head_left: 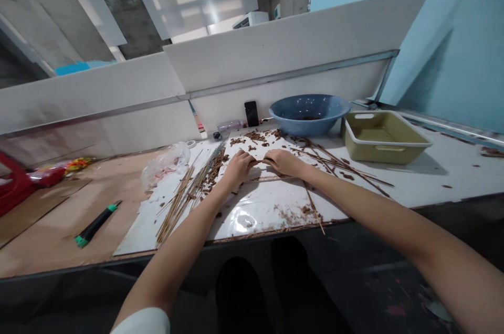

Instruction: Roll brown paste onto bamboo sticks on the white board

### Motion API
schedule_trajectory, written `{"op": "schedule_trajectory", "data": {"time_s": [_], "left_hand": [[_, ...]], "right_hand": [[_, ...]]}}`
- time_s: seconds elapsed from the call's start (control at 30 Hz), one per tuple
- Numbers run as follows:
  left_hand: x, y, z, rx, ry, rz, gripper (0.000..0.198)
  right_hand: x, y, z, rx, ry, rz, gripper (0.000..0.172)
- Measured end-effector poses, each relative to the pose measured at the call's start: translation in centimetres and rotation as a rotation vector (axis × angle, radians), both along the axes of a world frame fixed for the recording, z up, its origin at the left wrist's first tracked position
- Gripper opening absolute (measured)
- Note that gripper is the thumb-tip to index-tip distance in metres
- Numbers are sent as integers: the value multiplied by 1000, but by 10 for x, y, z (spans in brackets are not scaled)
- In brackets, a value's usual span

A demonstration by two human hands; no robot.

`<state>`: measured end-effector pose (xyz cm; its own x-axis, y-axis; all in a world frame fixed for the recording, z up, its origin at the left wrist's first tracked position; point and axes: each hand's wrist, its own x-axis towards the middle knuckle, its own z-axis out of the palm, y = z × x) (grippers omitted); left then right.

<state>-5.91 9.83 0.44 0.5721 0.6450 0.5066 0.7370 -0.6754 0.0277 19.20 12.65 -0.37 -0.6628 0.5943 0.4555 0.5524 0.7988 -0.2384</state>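
My left hand [238, 168] and my right hand [284, 161] are close together over the white tabletop [255, 202]. Both have their fingers closed on a thin brown strip [258, 162], which shows in the small gap between them. My fingers hide most of it, so its exact kind cannot be made out. Just below the hands a thin stick lies crosswise. Beside my left hand is a bundle of thin sticks [177, 202] with brown bits among them. Brown crumbly pieces [255, 136] lie beyond my fingers. To the right are brown-coated sticks [346, 166].
A blue basin [309, 123] and an olive tray with a white rim [388, 154] stand at the back right. A black phone [251, 114] leans against the white partition. On the left are a clear plastic bag [165, 166] and a black-and-green cutter [97, 225].
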Motion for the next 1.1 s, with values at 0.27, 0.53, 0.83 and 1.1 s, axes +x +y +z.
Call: {"op": "schedule_trajectory", "data": {"time_s": [0.27, 0.53, 0.83, 1.1], "left_hand": [[0, 3, 0, 59, 57, 45, 21], [-14, -3, 12, 151, -24, 130, 31], [-39, 8, 8, 197, -169, 363, 33], [-40, 12, 3, 216, -183, 443, 30]], "right_hand": [[1, -1, 1, -6, 12, -23, 22], [6, -2, 4, 30, -83, -6, 27], [-33, -24, 5, -106, -240, -99, 62], [-47, -30, -16, -166, -349, -88, 93]]}}
